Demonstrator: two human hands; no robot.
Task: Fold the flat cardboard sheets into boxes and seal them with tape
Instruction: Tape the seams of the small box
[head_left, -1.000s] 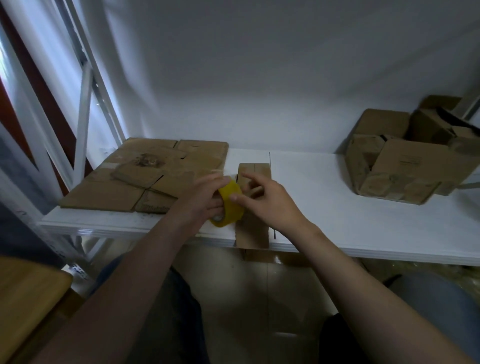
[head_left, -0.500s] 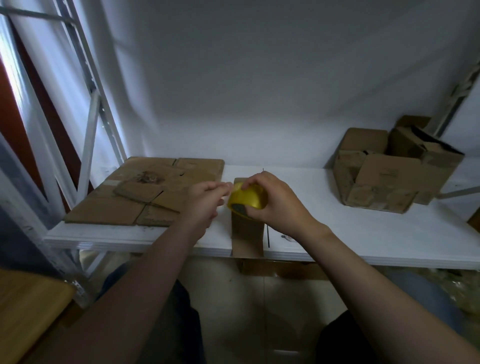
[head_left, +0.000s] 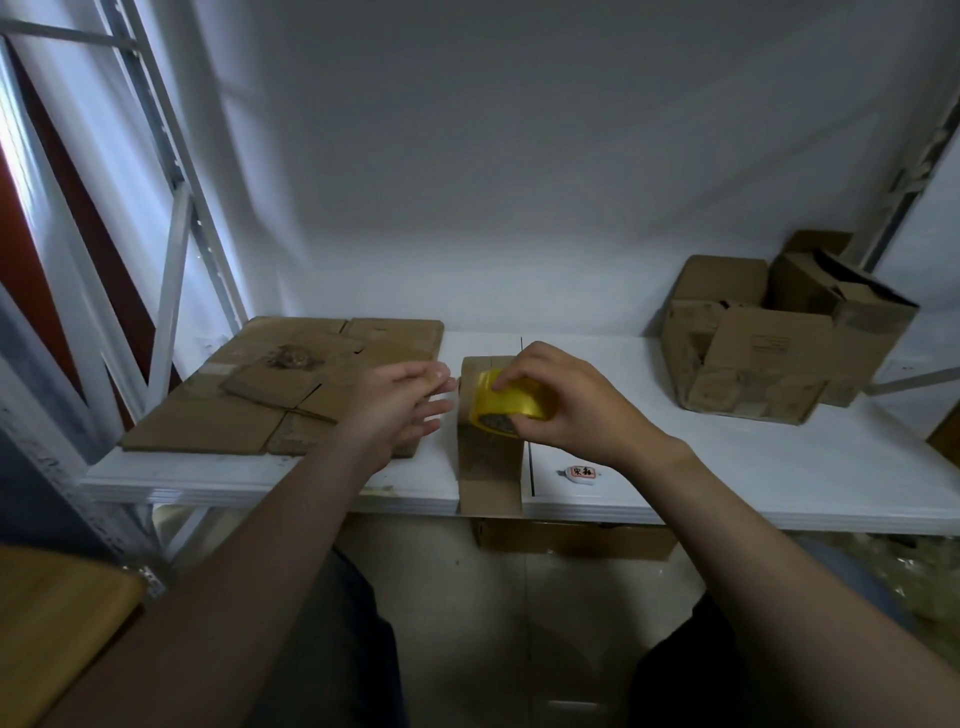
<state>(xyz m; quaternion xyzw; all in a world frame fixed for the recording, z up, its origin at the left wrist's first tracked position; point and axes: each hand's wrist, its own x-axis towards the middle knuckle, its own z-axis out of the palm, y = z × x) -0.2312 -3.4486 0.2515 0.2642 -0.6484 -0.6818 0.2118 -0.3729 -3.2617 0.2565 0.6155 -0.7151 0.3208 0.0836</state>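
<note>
The right hand (head_left: 576, 410) has its grip clamped on a roll of yellow tape (head_left: 511, 400), fingers curled over the top of the roll and thumb beneath; the roll is tilted over the far end of a narrow cardboard piece (head_left: 488, 457), though whether the two touch cannot be told; the cardboard piece lies on the white surface (head_left: 727, 467) and its near end juts past the front edge; the left hand (head_left: 400, 402) sits just to the left of the roll, its grip apart, fingers straight and spread, holding nothing; beyond that hand, a stack of flat cardboard sheets (head_left: 291, 384) covers the left end of the surface; a small white tag with red characters (head_left: 582, 473) lies near the front edge, below the right wrist; well apart at the far right stand several folded boxes (head_left: 753, 358), crowded together, flaps partly open; a grey metal rack frame (head_left: 171, 291) rises at the left; more cardboard (head_left: 571, 540) shows under the surface.
</note>
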